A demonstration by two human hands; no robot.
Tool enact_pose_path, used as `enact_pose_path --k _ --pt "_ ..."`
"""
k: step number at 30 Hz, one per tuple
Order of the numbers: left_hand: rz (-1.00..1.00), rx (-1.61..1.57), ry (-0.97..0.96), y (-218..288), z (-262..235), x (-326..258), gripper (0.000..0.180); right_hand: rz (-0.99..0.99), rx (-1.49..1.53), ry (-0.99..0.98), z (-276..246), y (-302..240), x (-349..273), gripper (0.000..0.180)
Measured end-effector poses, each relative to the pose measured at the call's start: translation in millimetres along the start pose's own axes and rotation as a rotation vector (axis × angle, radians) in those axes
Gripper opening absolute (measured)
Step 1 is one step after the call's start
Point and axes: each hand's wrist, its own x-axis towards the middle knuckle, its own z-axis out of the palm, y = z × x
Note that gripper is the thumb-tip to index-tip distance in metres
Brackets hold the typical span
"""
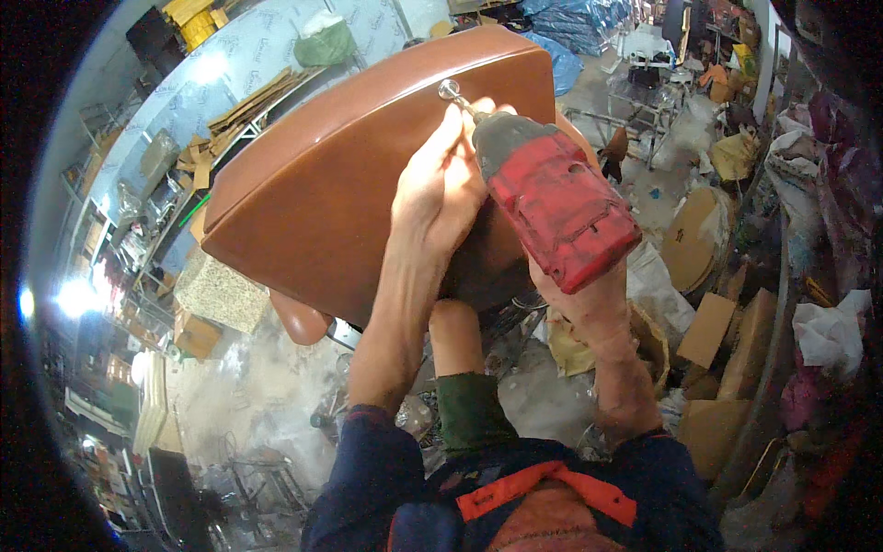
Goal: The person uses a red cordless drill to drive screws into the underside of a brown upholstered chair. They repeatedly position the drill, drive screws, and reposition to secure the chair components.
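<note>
My right hand (563,293) grips a worn red-and-black power drill (561,207) from below; the tool's body hides most of its fingers. The drill points away from me, its tip at a small round metal piece (448,89) on a brown leather-like upholstered panel (340,184). My left hand (441,179) is closed near the front of the drill, fingers pinched around the bit just behind the round piece. What exactly those fingertips hold is partly hidden. The panel stands in front of me, its curved padded edge at the far side.
My bare knee (455,336) is beneath the panel. To the right lie cardboard pieces (706,329), a round board (692,235) and plastic wrapping (832,331). A shelf with cardboard scraps (198,161) runs along the left. Blue plastic-wrapped goods (575,23) sit at the back.
</note>
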Motion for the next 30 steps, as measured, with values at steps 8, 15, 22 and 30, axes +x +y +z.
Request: enact_pose_path --k 8,15,22,30 --pt "0.132 -0.372 -0.026 -8.5 1.2 20.2 0.025 0.047 -0.132 0.038 13.5 16.0 -15.4 0.028" --pt "0.132 -0.471 0.044 -9.2 6.5 25.2 0.026 -0.045 -0.374 -0.004 11.1 21.0 -12.7 0.027" --pt "0.185 -0.471 0.062 -11.9 8.8 27.0 0.024 -0.087 -0.424 -0.026 2.7 8.8 -1.3 0.017" --pt "0.154 -0.490 0.046 -9.2 5.0 29.7 0.023 -0.061 -0.449 -0.024 10.8 17.7 -5.5 0.022"
